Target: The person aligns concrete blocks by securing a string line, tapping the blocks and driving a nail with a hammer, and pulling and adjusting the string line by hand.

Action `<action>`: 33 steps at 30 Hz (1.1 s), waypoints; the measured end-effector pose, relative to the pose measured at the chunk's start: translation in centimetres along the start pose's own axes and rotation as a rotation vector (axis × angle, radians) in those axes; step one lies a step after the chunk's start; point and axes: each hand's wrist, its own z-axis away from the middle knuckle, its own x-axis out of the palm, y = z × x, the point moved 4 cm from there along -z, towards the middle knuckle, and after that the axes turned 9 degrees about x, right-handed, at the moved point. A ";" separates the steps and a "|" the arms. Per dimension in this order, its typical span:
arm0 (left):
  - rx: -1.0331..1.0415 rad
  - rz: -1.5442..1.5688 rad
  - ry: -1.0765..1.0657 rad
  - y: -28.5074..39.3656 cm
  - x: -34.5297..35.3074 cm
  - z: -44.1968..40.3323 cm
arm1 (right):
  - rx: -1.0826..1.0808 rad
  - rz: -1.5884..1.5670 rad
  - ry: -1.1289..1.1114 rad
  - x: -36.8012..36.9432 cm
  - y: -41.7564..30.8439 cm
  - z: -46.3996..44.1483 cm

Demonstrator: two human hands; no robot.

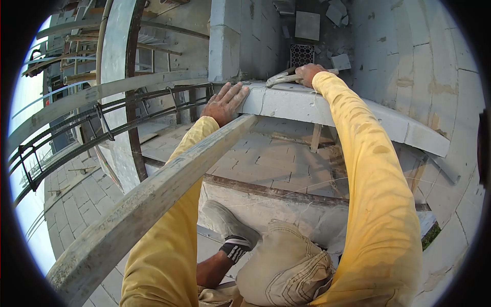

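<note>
My left hand (225, 104) lies flat with its fingers stretched out on the left end of a long pale block beam (302, 104), by a wall corner. Just below that hand, a long timber beam (169, 179) slants from the lower left up to the block beam. My right hand (309, 75) is closed around the handle of a dusty grey hammer (280, 79), which is over the top of the block beam. The hammer's exact head shape is hard to make out. A thin string hangs over the beam's front.
Steel rebar with stirrups (105, 120) runs out at the left beside a concrete column (115, 56). Beyond the beam, block walls enclose a recess with a black crate (302, 55) and broken block pieces (336, 13). A wooden prop (316, 137) stands under the beam.
</note>
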 end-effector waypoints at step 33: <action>-0.025 -0.054 0.031 0.1 -0.3 0.1 | 0.081 -0.202 0.037 -2.0 -0.7 2.4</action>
